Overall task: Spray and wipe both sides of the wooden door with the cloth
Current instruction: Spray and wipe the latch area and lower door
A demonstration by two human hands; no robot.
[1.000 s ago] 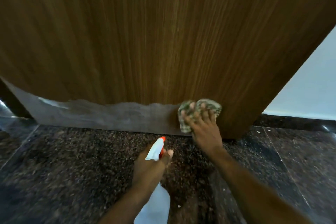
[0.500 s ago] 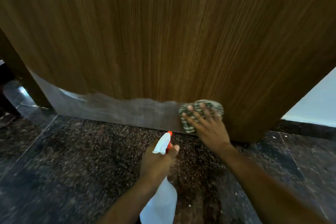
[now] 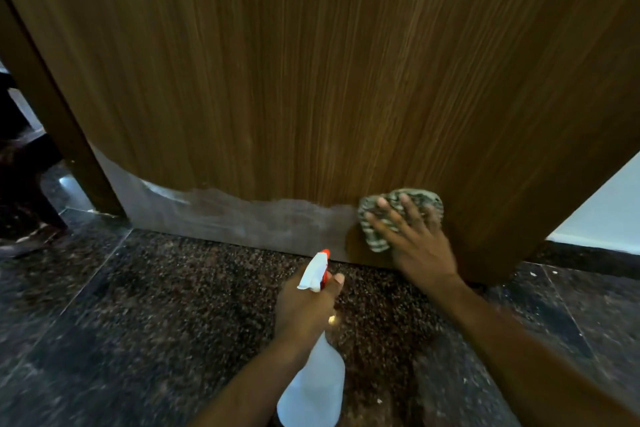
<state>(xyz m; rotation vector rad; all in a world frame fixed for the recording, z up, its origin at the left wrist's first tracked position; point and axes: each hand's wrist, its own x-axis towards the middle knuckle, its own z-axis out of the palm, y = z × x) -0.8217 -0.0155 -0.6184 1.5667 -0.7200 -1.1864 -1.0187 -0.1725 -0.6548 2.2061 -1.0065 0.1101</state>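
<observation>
While pinned to door [image 3: 311, 62] — cloth [image 3: 401, 215] under right hand [image 3: 415, 246]

Looks like an indoor doorway in a home or apartment building, can't tell which. You've got a wood-grain door [image 3: 311, 80] in a dark frame [image 3: 52, 114], a polished speckled granite floor [image 3: 173, 305] with dark border tiles, plus a plain white wall [image 3: 609, 204] with black skirting [image 3: 588, 258].
</observation>
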